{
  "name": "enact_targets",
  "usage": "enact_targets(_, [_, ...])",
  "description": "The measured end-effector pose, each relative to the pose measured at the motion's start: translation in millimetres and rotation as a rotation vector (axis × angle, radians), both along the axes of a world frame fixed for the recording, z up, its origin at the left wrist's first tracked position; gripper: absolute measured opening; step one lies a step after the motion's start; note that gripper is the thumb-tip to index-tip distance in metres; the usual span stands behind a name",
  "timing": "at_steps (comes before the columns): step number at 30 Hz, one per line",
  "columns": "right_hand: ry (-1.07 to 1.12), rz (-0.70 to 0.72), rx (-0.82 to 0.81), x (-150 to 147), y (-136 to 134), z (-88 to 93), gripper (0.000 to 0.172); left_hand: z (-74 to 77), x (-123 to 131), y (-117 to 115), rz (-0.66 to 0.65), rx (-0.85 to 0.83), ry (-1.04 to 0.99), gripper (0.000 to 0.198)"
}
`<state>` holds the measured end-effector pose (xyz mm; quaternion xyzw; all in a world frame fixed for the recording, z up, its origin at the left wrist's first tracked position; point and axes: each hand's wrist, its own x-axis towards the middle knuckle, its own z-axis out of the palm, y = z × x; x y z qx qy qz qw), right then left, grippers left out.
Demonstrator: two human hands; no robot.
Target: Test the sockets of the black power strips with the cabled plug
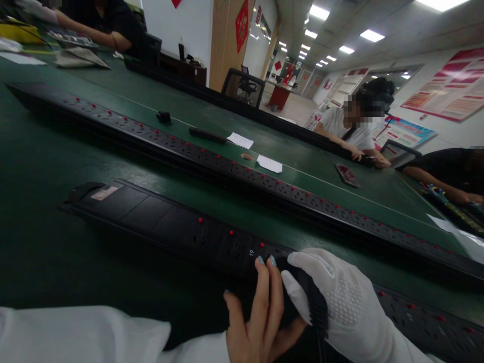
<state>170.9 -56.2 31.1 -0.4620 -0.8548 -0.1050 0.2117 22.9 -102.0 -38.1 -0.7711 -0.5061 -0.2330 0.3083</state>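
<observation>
A long black power strip (170,227) with red-dotted sockets lies across the table in front of me. My left hand (260,312) is bare and open. Two of its fingertips rest on the strip's face near the printed "19", and its thumb is spread to the left. In a white dotted glove, my right hand (350,297) is closed on a black plug (315,297) with a ribbed neck, from which a cord runs down. The plug sits over the strip's face; my fingers hide its front, so I cannot tell how far in it is.
Behind lies a longer power strip (234,169). Beyond it are a small black part (164,117), a dark bar (207,135), paper slips (269,163) and a phone (347,175). One co-worker (366,126) handles another black strip; others sit at both sides.
</observation>
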Motion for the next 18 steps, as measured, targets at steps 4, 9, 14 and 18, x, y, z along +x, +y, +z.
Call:
enact_targets(4, [-0.003, 0.048, -0.032, -1, 4, 4.6, 0.017, 1.5, -2, 0, -0.007, -0.006, 0.013, 0.050])
enact_targets(9, [-0.057, 0.120, -0.168, -5, 8, 14.4, 0.012, 3.4, -2, 1, -0.029, 0.004, 0.025, 0.043])
enact_targets(14, [-0.097, 0.091, -0.184, -8, 11, 17.1, 0.017, 3.5, 0, 0, -0.031, 0.032, -0.007, 0.046])
enact_targets(18, [-0.152, 0.118, -0.202, -3, 10, 19.4, 0.016, 5.1, -3, -3, -0.060, 0.008, 0.026, 0.053])
